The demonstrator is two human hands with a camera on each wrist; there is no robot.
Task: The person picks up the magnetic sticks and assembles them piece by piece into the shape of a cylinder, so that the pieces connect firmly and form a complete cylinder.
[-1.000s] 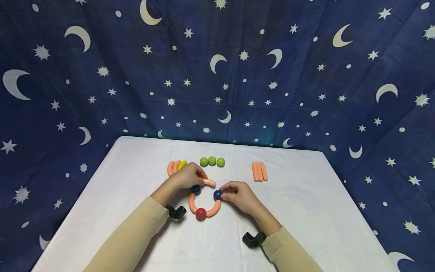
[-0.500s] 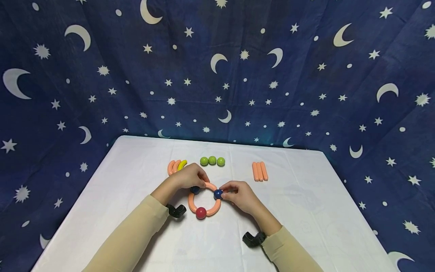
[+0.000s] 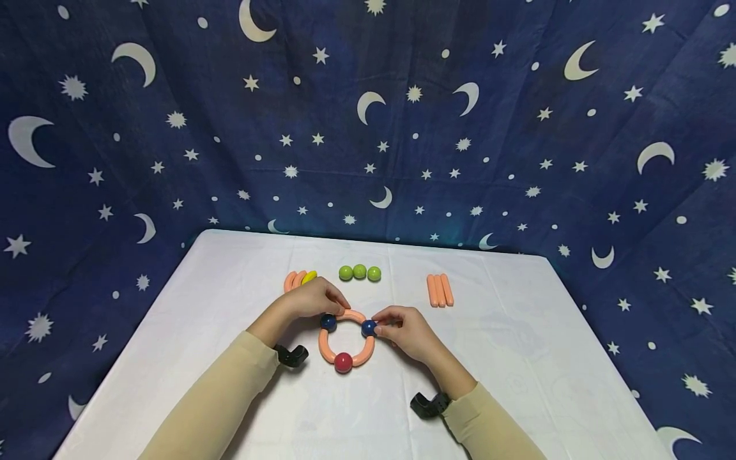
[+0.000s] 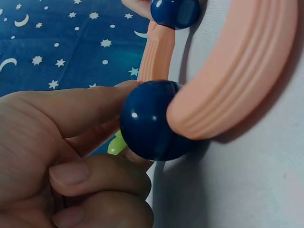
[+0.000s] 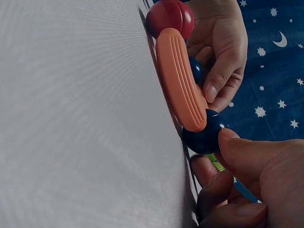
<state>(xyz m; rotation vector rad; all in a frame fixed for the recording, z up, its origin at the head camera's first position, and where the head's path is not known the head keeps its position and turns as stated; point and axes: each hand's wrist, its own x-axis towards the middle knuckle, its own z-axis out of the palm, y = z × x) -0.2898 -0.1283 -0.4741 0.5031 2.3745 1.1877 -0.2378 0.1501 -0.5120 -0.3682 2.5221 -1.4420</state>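
Note:
A ring of orange curved pieces [image 3: 325,345] lies on the white table [image 3: 230,300], joined by two blue balls and a red ball [image 3: 343,362]. My left hand [image 3: 338,308] pinches the left blue ball [image 3: 328,321] where the top curved piece [image 3: 352,314] meets it. The left wrist view shows finger and thumb curled against that blue ball [image 4: 147,121]. My right hand [image 3: 381,323] pinches the right blue ball [image 3: 368,328] between thumb and fingers, which the right wrist view shows close up as the same ball [image 5: 205,137].
Behind the ring lie three green balls [image 3: 359,273], a few orange curved pieces with a yellow one [image 3: 299,279] at the left, and three straight orange sticks [image 3: 439,290] at the right. A star-patterned blue cloth [image 3: 368,128] hangs behind the table.
The top curved piece, held loose above the gap by my left hand, has come down between the two blue balls, and the ring now looks closed. Both hands stay at the balls.

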